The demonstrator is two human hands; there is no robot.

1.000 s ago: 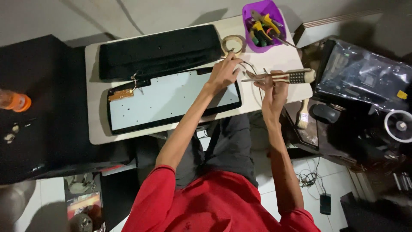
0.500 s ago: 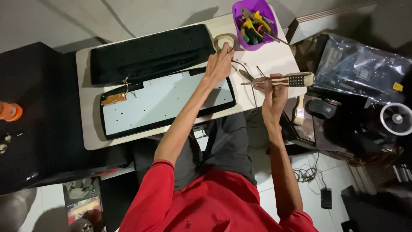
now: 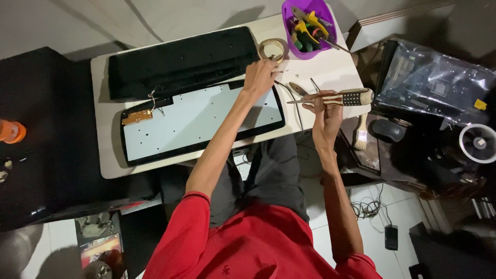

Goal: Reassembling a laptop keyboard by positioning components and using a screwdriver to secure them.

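Note:
My left hand (image 3: 260,76) reaches over the top right corner of an opened keyboard base with a white sheet (image 3: 201,121). Its fingertips are bunched on the table just beside a tape roll (image 3: 272,49); whether they pinch something small is hidden. My right hand (image 3: 323,109) holds a screwdriver with a striped handle (image 3: 351,96) level above the table's right edge, its shaft pointing left. The black keyboard top (image 3: 181,63) lies behind the base. A small circuit board with wires (image 3: 137,117) sits at the base's left end.
A purple tub of pliers and tools (image 3: 309,27) stands at the back right of the pale table (image 3: 330,70). A brush (image 3: 361,132), a mouse (image 3: 386,130), a bagged board (image 3: 439,85) and a small fan (image 3: 478,143) lie to the right. An orange object (image 3: 10,131) sits far left.
My left hand has moved from the keyboard base's corner up to the tape roll. My right hand still holds the screwdriver in much the same place.

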